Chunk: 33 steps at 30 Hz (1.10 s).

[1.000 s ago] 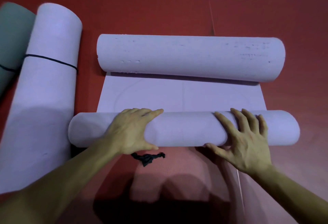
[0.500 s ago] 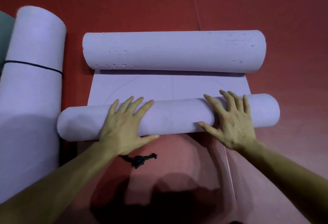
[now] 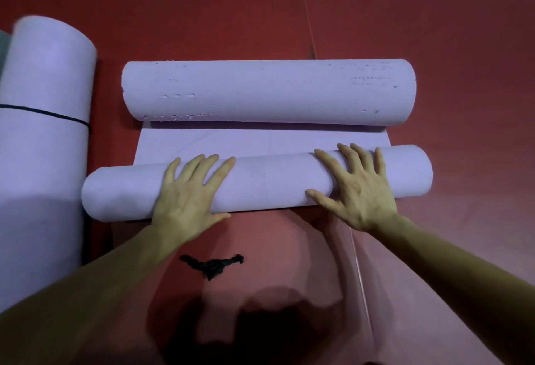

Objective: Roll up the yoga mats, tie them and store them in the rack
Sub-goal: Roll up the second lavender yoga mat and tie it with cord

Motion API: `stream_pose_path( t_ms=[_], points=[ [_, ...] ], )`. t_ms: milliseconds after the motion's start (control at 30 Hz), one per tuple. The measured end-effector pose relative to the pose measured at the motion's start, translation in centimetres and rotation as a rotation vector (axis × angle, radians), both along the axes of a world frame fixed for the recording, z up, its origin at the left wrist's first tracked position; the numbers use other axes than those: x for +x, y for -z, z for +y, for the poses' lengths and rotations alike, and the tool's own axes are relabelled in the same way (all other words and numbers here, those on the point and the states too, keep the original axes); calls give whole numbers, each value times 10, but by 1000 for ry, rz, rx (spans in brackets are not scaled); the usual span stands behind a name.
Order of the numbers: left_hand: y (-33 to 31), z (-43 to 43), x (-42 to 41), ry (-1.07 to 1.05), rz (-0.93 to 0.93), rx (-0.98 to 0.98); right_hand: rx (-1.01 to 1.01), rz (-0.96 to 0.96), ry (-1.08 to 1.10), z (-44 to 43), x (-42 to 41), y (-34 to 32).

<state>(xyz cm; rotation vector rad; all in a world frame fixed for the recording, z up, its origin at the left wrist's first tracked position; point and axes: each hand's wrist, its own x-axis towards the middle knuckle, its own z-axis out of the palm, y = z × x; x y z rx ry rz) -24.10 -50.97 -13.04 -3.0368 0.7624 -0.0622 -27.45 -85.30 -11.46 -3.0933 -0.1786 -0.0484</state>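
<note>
1. Lilac yoga mat (image 3: 260,140), centre of the frame, lying on the red floor (image 3: 434,17). It is curled from both ends: a near roll (image 3: 269,179) under the hands and a thicker far roll (image 3: 269,91) above it, joined by a short flat strip.
2. Left hand (image 3: 188,194) and right hand (image 3: 359,188) lie flat on top of the near roll, fingers spread wide. Neither grip closes around anything; the palms only press down.
3. Black cord (image 3: 214,266), lower centre, loose on the floor just below the near roll and touching neither hand. Judged to be the tie for this mat, not yet used.
4. Finished mat (image 3: 43,147), left edge of the frame: fully rolled and bound by a thin black band (image 3: 58,115). A sliver of a dark green mat (image 3: 4,46) shows at the far left edge; its state cannot be told.
5. Progress, as a judgement: at least one mat is rolled and tied. The centre mat is partly rolled, with the flat strip and far roll left to take up, then tying.
6. No rack is in view; storing appears wholly undone.
</note>
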Motion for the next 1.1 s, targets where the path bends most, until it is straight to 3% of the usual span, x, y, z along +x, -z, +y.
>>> stream_pose_path(
  t_ms=[233,533,667,800,1100],
  points=[
    [-8,6,5,-5,54,-101,143,-84,72,16,-19,-15],
    [-21,39,0,79,355,-100,45,18,-58,15,-48,-9],
    [-20,37,-11,152,210,-103,-10,50,-68,13,-37,-6],
    [-18,25,-34,224,-58,-326,-18,91,-49,12,-15,-9],
    [-15,8,-4,55,121,-71,48,152,-54,5,29,-22]
  ],
)
